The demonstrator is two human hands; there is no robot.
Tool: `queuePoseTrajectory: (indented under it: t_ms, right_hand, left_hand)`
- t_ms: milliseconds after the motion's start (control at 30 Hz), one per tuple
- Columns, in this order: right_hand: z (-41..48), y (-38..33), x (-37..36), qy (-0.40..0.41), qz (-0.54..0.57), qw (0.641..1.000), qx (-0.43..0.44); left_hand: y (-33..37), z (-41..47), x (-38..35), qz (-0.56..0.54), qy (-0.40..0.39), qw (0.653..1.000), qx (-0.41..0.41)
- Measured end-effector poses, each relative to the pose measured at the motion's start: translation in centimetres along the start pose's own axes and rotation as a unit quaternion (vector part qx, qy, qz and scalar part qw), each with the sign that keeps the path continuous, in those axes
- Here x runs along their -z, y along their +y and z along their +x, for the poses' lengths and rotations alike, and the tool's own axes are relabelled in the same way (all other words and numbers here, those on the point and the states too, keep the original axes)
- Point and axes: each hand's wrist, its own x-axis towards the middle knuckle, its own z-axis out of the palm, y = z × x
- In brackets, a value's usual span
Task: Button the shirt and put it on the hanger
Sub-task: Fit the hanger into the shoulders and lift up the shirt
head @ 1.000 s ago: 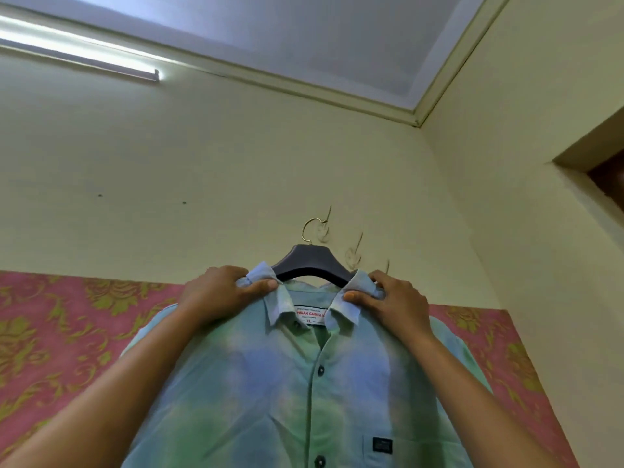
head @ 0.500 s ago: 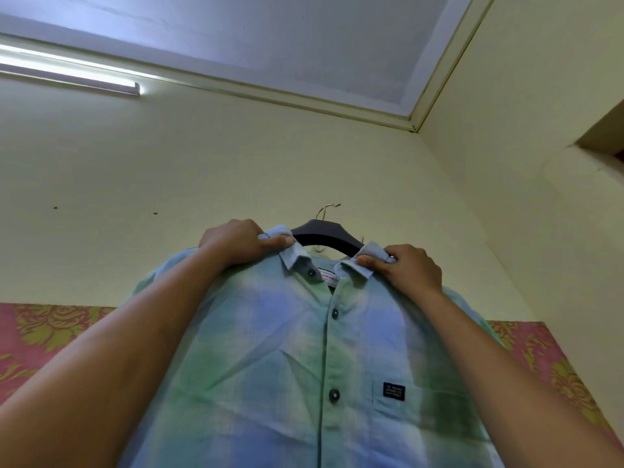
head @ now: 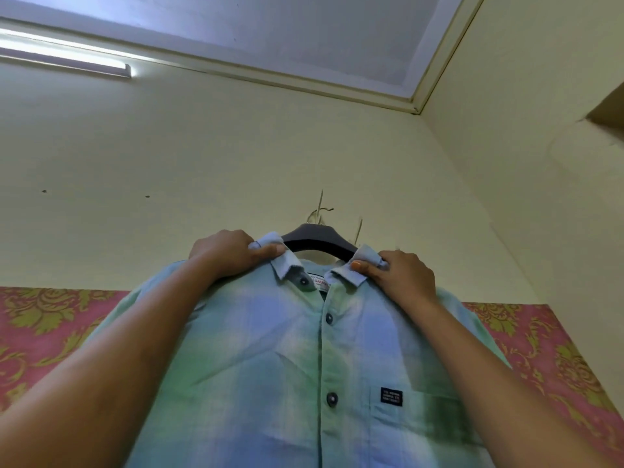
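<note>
A green and blue checked shirt (head: 270,366), buttoned down the front, hangs on a dark hanger (head: 319,239) raised up against the wall. The hanger's wire hook (head: 320,211) is at a nail in the wall; whether it rests on the nail I cannot tell. My left hand (head: 226,255) grips the shirt's left collar and shoulder. My right hand (head: 401,275) grips the right collar, thumb pressed on the collar point. The top collar button (head: 304,282) is undone.
Other thin nails or hooks (head: 359,228) stick out of the cream wall beside the hanger. Pink and gold patterned wallpaper (head: 50,322) covers the lower wall. A tube light (head: 64,55) is at upper left. The room corner (head: 418,113) lies to the right.
Both hands have lifted the shirt and hanger up the wall, and the hanger's hook has come up to the nail. My view has tilted upward.
</note>
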Motion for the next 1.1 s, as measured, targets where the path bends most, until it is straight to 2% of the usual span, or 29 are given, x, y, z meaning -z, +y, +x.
queuePoseTrajectory:
  t_ms: [100, 300, 467, 633, 900, 1100]
  right_hand:
    - [0.4, 0.1, 0.6, 0.02, -0.061, 0.998, 0.03]
    - [0.1, 0.6, -0.1, 0.024, -0.106, 0.992, 0.058]
    - [-0.9, 0.6, -0.2, 0.007, -0.092, 0.995, 0.026]
    - [-4.8, 0.2, 0.4, -0.003, -0.052, 0.998, 0.041]
    - [-18.1, -1.8, 2.2, -0.089, -0.023, 0.992, 0.087]
    - [-32.2, -2.0, 7.3, -0.148, -0.008, 0.986, 0.079]
  left_hand:
    - [0.3, -0.5, -0.7, -0.011, 0.013, 1.0, -0.001]
    - [0.7, -2.1, -0.7, 0.011, 0.048, 0.999, -0.009]
    - [0.8, -4.3, -1.0, -0.037, 0.099, 0.994, -0.003]
    - [-0.1, -8.4, -2.8, -0.033, 0.133, 0.989, -0.056]
    - [0.1, -20.8, -3.0, -0.042, 0.053, 0.994, -0.08]
    - [1.5, -35.7, -2.2, -0.015, -0.05, 0.996, -0.068]
